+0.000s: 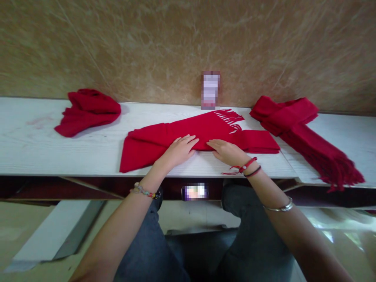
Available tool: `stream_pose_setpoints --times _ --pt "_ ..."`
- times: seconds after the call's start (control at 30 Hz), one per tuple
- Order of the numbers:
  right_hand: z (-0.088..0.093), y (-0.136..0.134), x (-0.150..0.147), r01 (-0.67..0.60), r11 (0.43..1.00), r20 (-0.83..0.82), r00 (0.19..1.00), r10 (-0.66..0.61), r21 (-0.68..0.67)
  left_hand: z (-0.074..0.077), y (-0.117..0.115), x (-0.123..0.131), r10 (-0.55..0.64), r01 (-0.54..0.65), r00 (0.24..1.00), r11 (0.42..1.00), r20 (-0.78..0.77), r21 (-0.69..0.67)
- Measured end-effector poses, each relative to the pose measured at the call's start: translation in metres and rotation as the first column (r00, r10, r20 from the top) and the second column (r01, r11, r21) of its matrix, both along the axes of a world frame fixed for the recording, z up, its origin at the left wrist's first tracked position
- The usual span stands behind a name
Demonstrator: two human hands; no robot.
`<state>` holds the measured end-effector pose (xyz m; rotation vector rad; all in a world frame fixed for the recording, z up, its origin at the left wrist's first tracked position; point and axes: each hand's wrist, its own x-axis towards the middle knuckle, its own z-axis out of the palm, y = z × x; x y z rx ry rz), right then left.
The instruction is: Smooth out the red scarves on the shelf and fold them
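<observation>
A red fringed scarf [188,131] lies partly folded across the middle of the white table, with its fringe at the upper right and a narrower folded part reaching right. My left hand [181,149] rests on the scarf's near edge, fingers extended and pointing right. Facing it, my right hand [227,152] lies at the same edge with its fingers stretched to the left. A short gap separates the two hands, and neither grips the cloth. The scarf's left end forms a wide, flat fold near the table's front edge.
A crumpled red cloth [91,111] lies at the left, and another red scarf [293,129] lies crossed over at the right. A blurred upright object [210,90] stands against the marbled wall. Below the white tabletop [35,156], a phone-like object [195,192] sits on a shelf.
</observation>
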<state>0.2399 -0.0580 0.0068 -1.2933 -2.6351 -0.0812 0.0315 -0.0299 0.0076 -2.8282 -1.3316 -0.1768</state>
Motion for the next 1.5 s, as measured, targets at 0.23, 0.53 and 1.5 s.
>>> stream_pose_setpoints --times 0.23,0.53,1.5 --pt "0.002 -0.002 0.017 0.134 0.99 -0.004 0.991 -0.134 0.036 0.004 -0.006 0.001 -0.019 0.02 1.0 0.989 -0.011 0.148" --pt "0.002 -0.003 0.012 0.188 0.978 0.024 0.981 -0.19 0.087 0.007 -0.01 0.004 0.083 -0.102 0.993 0.961 0.084 0.256" --pt "0.0 -0.006 0.024 0.349 0.901 -0.013 0.934 -0.358 0.255 0.011 -0.012 0.002 -0.006 -0.003 0.999 0.964 0.032 0.267"
